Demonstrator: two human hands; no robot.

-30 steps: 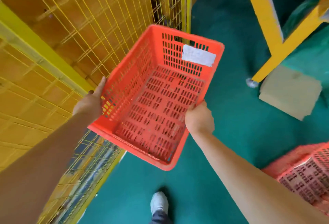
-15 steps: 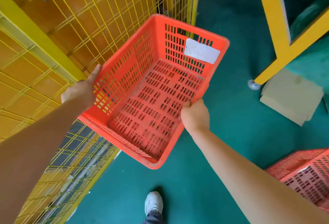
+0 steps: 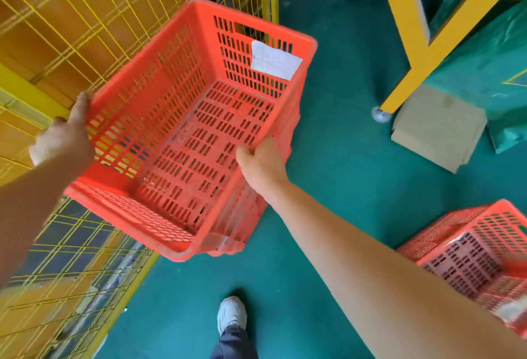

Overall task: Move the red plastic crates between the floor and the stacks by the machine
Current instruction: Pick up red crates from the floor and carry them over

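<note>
1. The green floor (image 3: pixel 342 159) is taking up most of the view, running from the top down to the bottom edge.
2. A yellow wire mesh fence (image 3: pixel 71 16) is standing along the left side, with the held crate's left wall right next to it.
3. The red plastic crate (image 3: pixel 199 130) is being held up over the floor between both hands. It's open side up, nothing in it, and tilting so its near end is sitting lower.
4. A yellow frame (image 3: pixel 399 2) is standing at top right, well apart from the crate.
5. A second red crate (image 3: pixel 470 250) is sitting at lower right, partly hidden behind the right forearm. It's too blurry to tell what's inside.
6. A cardboard box (image 3: pixel 439 127) is lying on the floor just beside the frame's foot.
7. The left hand (image 3: pixel 61 139) is gripping the crate's left rim with its thumb lying along the top edge. The fingers are wrapping round the outside, out of sight.
8. The right hand (image 3: pixel 261 159) is gripping the right rim, thumb hooking over the inside and fingers curling round the outside.
9. A white label (image 3: pixel 275 59) is sticking to the inside of the far wall.
10. A white shoe (image 3: pixel 231 313) is standing on the floor below the crate.
</note>
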